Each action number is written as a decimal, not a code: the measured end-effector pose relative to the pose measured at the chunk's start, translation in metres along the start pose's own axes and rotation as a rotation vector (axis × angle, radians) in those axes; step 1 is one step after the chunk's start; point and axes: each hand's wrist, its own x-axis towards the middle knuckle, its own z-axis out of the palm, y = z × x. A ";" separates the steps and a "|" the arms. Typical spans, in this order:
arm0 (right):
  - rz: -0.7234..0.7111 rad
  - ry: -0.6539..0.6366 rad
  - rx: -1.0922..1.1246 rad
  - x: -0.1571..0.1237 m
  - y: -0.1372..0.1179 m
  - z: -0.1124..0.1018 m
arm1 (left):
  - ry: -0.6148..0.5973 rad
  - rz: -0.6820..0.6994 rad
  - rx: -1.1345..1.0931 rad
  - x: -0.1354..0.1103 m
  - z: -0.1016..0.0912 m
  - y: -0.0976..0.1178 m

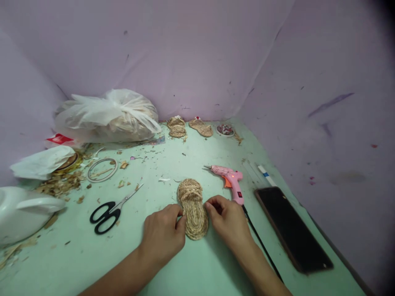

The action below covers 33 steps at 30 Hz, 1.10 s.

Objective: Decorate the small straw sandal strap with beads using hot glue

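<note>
A small slipper braided from straw-coloured fibre (196,218) lies on the green tabletop, its strap end pointing away from me. At its left edge, my left hand (165,230) is closed, thumb and fingertips against the side of the sole. My right hand (230,218) pinches at the opposite edge, thumb and forefinger together by the rim. Just beyond the right hand rests a pink glue gun (226,174) with an orange trigger, its nozzle pointing left and a small light glowing. Black-handled scissors (112,211) lie partly open to the left.
At the back stand two small woven sandals (177,126) (201,126) and a dish of beads (225,130). A tied plastic bag (111,117) fills the back left. A tape roll (102,169), fibre scraps (61,183) and a white jug (24,213) sit left. A phone (293,230) and glue sticks (253,170) lie right.
</note>
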 end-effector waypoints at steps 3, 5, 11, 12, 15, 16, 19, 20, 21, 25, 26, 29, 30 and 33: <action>-0.047 -0.016 0.005 -0.002 -0.001 0.001 | 0.020 0.026 -0.015 0.000 0.003 -0.002; -0.049 -0.008 0.017 -0.003 0.000 0.002 | 0.036 0.046 -0.036 -0.001 0.004 -0.004; -0.045 0.116 0.053 -0.002 0.007 0.000 | 0.144 0.017 -0.325 0.003 0.002 -0.013; -0.066 0.129 0.053 -0.001 0.007 0.000 | 0.171 -0.021 -0.384 0.005 0.001 -0.014; -0.131 0.125 0.050 0.002 0.005 0.002 | 0.209 -0.059 -0.449 0.011 0.003 -0.016; -0.141 0.118 0.046 0.003 0.005 0.003 | 0.212 -0.045 -0.440 0.013 0.004 -0.015; -0.143 0.114 0.039 0.006 0.002 0.007 | 0.223 -0.011 -0.415 0.017 0.006 -0.013; -0.142 0.113 0.038 0.007 0.002 0.008 | 0.227 -0.004 -0.408 0.017 0.007 -0.012; -0.140 0.111 0.039 0.007 0.002 0.008 | 0.227 0.004 -0.403 0.018 0.007 -0.011; -0.104 0.088 0.063 0.005 0.006 0.009 | 0.219 -0.003 -0.414 0.016 0.008 -0.012; -0.082 0.086 0.073 0.003 0.008 0.008 | 0.213 -0.036 -0.439 0.015 0.008 -0.013; 0.010 0.096 0.065 -0.001 0.013 0.005 | 0.167 -0.144 -0.559 0.011 0.007 -0.015; 0.041 0.088 0.041 -0.003 0.013 0.003 | 0.144 -0.168 -0.592 0.009 0.006 -0.015; 0.096 0.020 -0.043 -0.007 0.008 -0.001 | 0.044 -0.192 -0.591 0.006 0.002 -0.011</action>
